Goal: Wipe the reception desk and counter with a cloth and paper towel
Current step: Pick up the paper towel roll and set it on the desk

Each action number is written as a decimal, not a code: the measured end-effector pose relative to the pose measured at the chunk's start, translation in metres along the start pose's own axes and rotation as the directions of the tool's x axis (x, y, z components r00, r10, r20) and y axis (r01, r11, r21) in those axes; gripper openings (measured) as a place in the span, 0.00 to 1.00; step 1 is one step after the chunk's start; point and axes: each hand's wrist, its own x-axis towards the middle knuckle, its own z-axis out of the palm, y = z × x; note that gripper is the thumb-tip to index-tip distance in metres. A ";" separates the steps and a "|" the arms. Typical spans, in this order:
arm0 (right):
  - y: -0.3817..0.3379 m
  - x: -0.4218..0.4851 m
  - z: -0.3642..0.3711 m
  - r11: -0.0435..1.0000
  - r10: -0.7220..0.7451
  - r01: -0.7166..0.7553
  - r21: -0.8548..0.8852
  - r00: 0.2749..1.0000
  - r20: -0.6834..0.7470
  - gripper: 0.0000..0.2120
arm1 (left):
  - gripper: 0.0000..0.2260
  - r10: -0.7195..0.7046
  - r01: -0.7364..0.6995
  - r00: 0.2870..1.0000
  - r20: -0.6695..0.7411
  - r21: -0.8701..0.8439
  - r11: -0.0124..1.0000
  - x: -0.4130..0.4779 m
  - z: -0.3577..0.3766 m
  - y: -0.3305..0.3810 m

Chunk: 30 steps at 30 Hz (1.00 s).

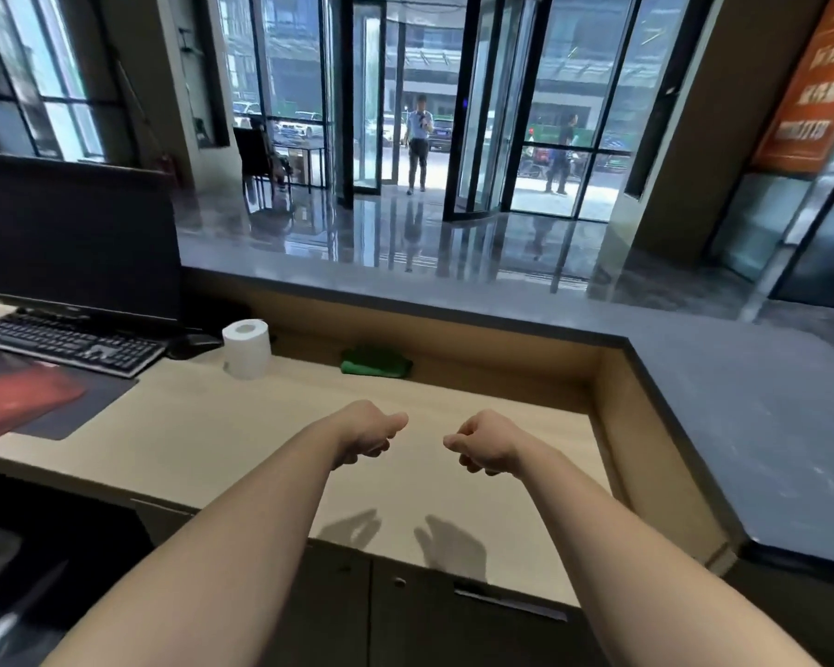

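1. both fists curled and empty, left hand (pixel 369 433) and right hand (pixel 485 442) above the desk (pixel 203 426) front edge.
2. green cloth (pixel 375 362) lies at the back edge; paper roll (pixel 246 348) stands beside the keyboard (pixel 75 346).
3. best reach for the cloth first, flatten it, wipe in long strokes.

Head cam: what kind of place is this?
Likely a building lobby reception: a wooden desk behind a raised grey counter, a monitor and keyboard, and a glass revolving door to the street.
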 end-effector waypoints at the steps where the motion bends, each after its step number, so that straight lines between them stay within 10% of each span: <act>1: -0.007 0.010 0.003 1.000 0.006 -0.006 0.003 1.000 -0.004 0.19 | 0.20 -0.002 0.002 1.000 0.000 -0.006 1.000 0.012 -0.010 -0.005; 17: -0.155 0.202 0.089 1.000 0.002 -0.001 -0.014 1.000 0.009 0.16 | 0.12 -0.057 0.042 0.994 -0.096 -0.151 0.988 0.182 -0.162 -0.094; 24: -0.200 0.276 0.125 0.994 -0.054 0.060 -0.095 0.996 0.064 0.30 | 0.03 -0.160 0.084 0.958 -0.237 -0.301 0.950 0.232 -0.196 -0.142; 30: -0.227 0.321 0.146 0.993 -0.085 0.092 -0.073 0.992 0.093 0.31 | 0.45 -0.217 0.112 0.866 -0.451 -0.247 0.962 0.282 -0.232 -0.153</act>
